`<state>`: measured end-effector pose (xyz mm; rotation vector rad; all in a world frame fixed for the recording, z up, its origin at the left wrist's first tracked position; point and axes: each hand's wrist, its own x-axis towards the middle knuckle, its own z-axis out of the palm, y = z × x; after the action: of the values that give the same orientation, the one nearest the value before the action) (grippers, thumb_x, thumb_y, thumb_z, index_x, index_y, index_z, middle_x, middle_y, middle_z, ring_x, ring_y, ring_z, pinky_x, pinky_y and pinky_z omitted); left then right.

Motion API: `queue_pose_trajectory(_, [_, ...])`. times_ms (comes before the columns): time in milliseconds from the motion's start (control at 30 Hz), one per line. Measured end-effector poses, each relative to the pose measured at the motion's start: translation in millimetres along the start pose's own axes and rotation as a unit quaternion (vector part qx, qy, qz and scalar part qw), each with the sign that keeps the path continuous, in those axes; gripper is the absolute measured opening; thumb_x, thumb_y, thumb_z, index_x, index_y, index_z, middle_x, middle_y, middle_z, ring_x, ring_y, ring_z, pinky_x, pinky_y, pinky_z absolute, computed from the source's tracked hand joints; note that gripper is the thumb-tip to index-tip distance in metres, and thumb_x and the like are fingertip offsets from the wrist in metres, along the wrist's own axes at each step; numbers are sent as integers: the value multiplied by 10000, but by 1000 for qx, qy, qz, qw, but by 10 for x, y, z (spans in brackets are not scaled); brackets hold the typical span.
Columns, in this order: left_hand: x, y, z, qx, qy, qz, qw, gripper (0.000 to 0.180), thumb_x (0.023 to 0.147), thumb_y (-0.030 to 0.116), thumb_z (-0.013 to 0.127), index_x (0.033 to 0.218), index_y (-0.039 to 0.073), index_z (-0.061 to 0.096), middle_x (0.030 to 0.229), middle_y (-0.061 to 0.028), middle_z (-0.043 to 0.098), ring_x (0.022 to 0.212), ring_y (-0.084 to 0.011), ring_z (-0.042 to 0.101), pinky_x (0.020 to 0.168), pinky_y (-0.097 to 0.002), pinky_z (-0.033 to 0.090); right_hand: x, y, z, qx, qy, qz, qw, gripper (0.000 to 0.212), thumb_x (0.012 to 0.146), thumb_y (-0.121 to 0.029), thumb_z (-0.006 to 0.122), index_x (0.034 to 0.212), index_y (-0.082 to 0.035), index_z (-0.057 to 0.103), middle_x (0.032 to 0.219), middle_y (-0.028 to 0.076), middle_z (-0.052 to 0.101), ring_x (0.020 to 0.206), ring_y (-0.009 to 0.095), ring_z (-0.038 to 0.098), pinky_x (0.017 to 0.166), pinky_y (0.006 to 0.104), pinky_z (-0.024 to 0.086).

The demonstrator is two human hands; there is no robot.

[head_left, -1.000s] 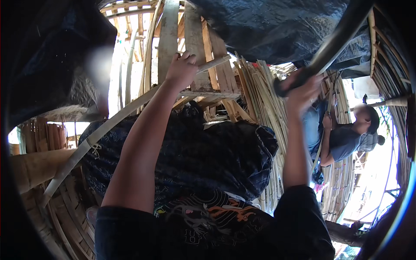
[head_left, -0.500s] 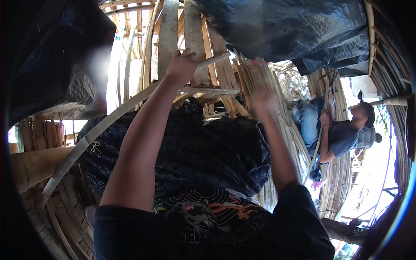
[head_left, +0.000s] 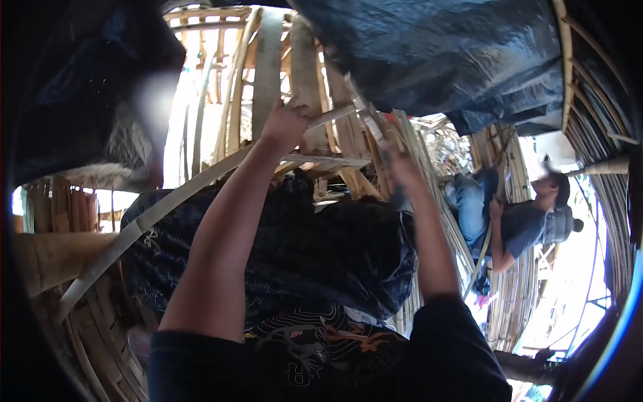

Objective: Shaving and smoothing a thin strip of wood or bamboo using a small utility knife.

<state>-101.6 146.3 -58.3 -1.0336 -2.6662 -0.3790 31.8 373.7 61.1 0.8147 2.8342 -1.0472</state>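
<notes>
1. Across the dark cloth (head_left: 328, 258) over the lap, slanting from lower left up to the wooden planks (head_left: 268, 74): one long, pale, flat strip (head_left: 177, 189), seemingly bamboo.
2. Clamped round that strip near its upper end: the left hand (head_left: 287, 127), with a short length jutting out beyond the fist.
3. Closed on the handle of a long knife (head_left: 367, 119), well apart from the left: the right hand (head_left: 404, 173), slightly blurred.
4. Just beside the strip's upper tip, blade pointing up and away; cannot tell about contact.
5. By judgement, already split to a narrow band and in one piece along the visible length; at the tip, apparently not finished. Cannot tell how much to remove.
6. Off to the right, beyond the knife: upright bamboo slats (head_left: 429, 181) and a seated co-worker (head_left: 526, 224).
</notes>
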Motion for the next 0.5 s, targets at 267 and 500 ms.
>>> queue_pose_trajectory(267, [100,150,-170,24,36,33,999,100,836,174,625,842,152,722,1003,14,622,1125,-185,521,895,-423,429,434,1089,-188,-148,300,-286,898,605,1003,-577,344,1162,-30,548,810,98,603,655,265,611,640,417,506])
queue_pose_trajectory(500, [-151,-52,-277,26,-27,-26,999,133,789,138,664,893,173,740,1041,13,623,1144,-176,510,916,-409,440,-154,-891,-1013,-42,123,-19,991,530,1027,-513,348,888,-52,569,836,50,624,754,135,619,660,313,488])
